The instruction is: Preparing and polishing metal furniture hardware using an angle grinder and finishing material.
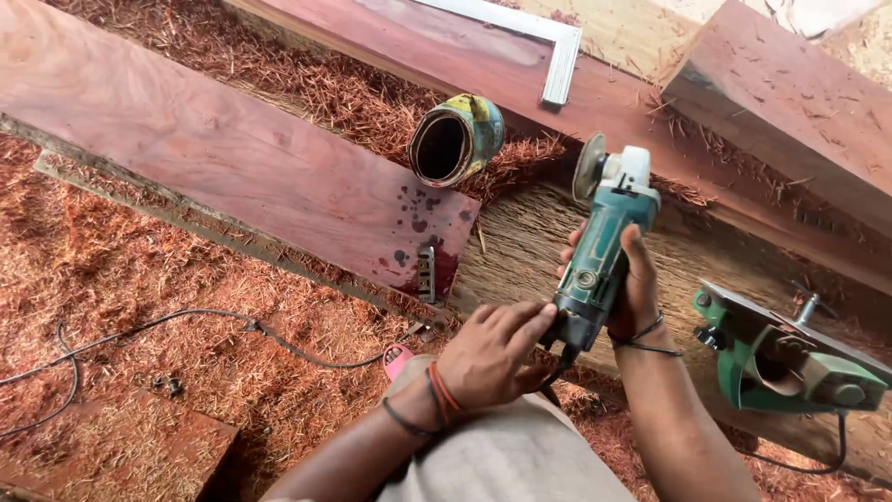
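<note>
Both hands grip the green angle grinder: right hand wraps its body, left hand clasps its rear.

One camera only is looking on, riding on the person's head and tilting steeply down over the knee and forearms. It is sitting close: the left hand and right hand are filling the lower middle of the frame. Beyond the hands it is taking in reddish planks lying aslant; to the left of them, a shavings-strewn floor; to the right, a green machine cut by the frame edge. No second view is sharing this ground.
</note>
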